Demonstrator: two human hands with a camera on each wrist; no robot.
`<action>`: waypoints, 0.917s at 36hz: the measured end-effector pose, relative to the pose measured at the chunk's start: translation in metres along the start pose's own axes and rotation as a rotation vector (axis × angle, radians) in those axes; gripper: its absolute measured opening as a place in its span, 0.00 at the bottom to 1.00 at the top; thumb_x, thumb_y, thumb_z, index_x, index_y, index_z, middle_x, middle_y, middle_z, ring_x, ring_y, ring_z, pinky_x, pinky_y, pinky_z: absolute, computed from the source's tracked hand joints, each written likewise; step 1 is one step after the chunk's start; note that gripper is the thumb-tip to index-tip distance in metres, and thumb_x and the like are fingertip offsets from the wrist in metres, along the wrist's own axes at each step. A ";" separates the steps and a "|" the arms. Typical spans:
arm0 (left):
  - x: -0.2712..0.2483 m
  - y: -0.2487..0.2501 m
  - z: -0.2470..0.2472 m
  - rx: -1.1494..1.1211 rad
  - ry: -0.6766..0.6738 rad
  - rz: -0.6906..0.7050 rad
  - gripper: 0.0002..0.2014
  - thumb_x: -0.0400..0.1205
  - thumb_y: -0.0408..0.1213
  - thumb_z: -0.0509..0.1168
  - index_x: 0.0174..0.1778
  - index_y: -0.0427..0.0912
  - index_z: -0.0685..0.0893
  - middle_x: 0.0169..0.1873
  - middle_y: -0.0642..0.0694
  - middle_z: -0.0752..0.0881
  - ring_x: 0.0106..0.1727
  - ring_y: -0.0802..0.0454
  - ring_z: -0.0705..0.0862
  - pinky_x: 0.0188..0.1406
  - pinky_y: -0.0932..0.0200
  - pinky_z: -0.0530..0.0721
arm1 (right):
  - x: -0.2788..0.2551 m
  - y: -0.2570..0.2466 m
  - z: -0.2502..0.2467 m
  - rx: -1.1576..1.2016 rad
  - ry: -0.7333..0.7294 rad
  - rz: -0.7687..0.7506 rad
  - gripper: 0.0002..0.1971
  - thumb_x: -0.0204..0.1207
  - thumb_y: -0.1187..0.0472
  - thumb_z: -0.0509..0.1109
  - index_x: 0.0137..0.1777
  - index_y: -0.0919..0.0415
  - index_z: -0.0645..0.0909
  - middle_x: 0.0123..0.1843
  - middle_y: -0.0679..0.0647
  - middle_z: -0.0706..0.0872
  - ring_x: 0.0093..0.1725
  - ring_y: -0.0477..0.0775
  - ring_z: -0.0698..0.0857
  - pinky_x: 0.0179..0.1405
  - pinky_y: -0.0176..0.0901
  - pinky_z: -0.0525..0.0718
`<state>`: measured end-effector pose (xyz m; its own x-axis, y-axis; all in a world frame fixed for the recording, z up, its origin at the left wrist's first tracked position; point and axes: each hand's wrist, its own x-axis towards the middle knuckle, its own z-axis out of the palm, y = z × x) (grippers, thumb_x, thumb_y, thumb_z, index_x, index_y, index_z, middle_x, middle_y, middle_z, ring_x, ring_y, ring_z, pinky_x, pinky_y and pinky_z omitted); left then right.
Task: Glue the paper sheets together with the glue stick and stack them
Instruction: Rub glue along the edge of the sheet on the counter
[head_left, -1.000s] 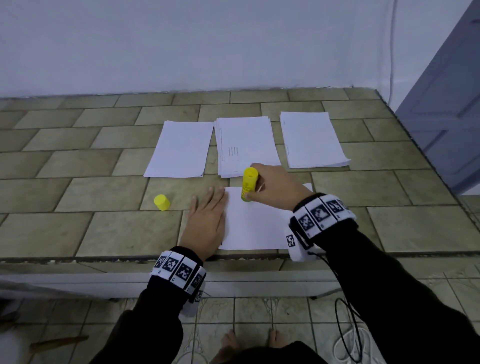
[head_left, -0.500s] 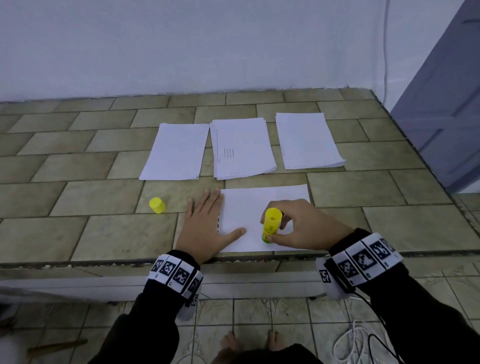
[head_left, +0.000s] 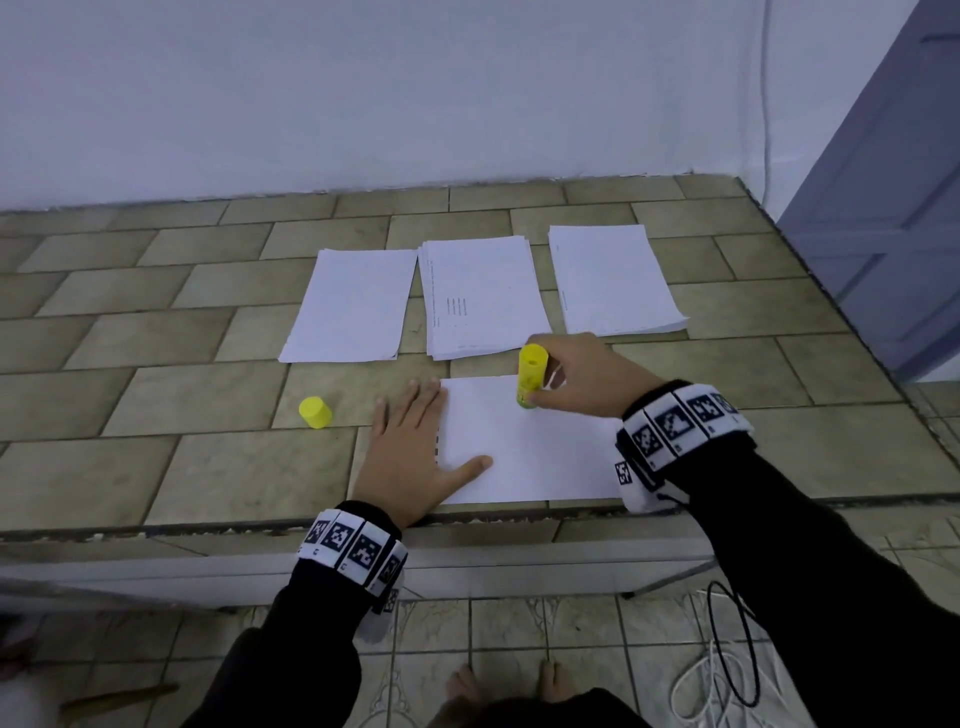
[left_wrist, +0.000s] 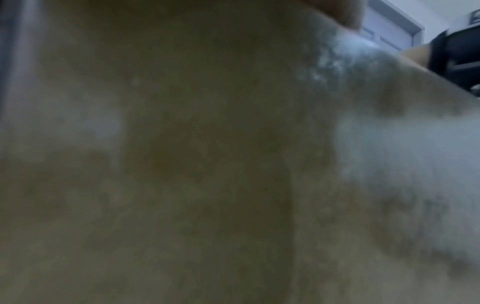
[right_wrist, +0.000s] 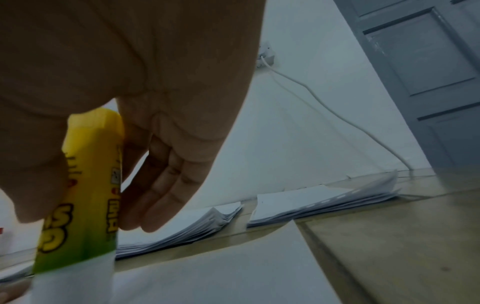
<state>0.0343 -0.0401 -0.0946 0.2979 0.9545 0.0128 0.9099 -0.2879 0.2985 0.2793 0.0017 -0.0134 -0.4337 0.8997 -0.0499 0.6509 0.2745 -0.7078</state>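
From the head view, the right hand has its fingers curled around the yellow glue stick, with the tip down on the far edge of the single paper sheet. Half a second ago the stick was at the near edge, so it has slid back up. That looks like another stripe of glue, and the gluing is likely not done yet. The left hand lies flat with straight fingers on the sheet's left edge, well apart from the stick, holding it down. The yellow cap sits on the tiles left of that hand. Three paper stacks lie just past the stick: left stack, middle stack, right stack. The middle one is closest and could get bumped.

The left wrist view is all blur, so nothing of the hand shows.

In the right wrist view, fingers and thumb pinch the glue stick. Its white end touches the sheet. Stacks lie beyond.
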 end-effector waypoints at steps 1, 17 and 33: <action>0.000 0.000 0.000 0.006 -0.004 0.000 0.55 0.69 0.79 0.44 0.87 0.44 0.55 0.87 0.51 0.54 0.87 0.53 0.46 0.85 0.42 0.39 | 0.004 0.001 -0.002 0.001 0.014 0.016 0.07 0.68 0.62 0.77 0.41 0.58 0.80 0.43 0.52 0.88 0.43 0.50 0.86 0.48 0.51 0.86; 0.000 0.000 -0.001 0.018 -0.004 0.001 0.54 0.70 0.79 0.43 0.87 0.45 0.53 0.87 0.51 0.52 0.87 0.52 0.46 0.85 0.41 0.40 | -0.020 0.013 -0.016 0.124 0.190 0.030 0.10 0.69 0.65 0.80 0.47 0.64 0.83 0.43 0.48 0.90 0.43 0.46 0.88 0.47 0.39 0.86; 0.000 0.002 -0.001 0.038 -0.028 -0.001 0.52 0.71 0.79 0.41 0.87 0.49 0.56 0.87 0.51 0.51 0.87 0.51 0.43 0.84 0.43 0.36 | -0.079 0.021 -0.020 0.123 -0.019 0.073 0.11 0.65 0.65 0.82 0.45 0.55 0.87 0.41 0.47 0.90 0.42 0.46 0.88 0.46 0.37 0.87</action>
<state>0.0360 -0.0406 -0.0931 0.3040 0.9526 -0.0141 0.9206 -0.2899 0.2616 0.3396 -0.0569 -0.0101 -0.4005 0.9088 -0.1170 0.6003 0.1638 -0.7828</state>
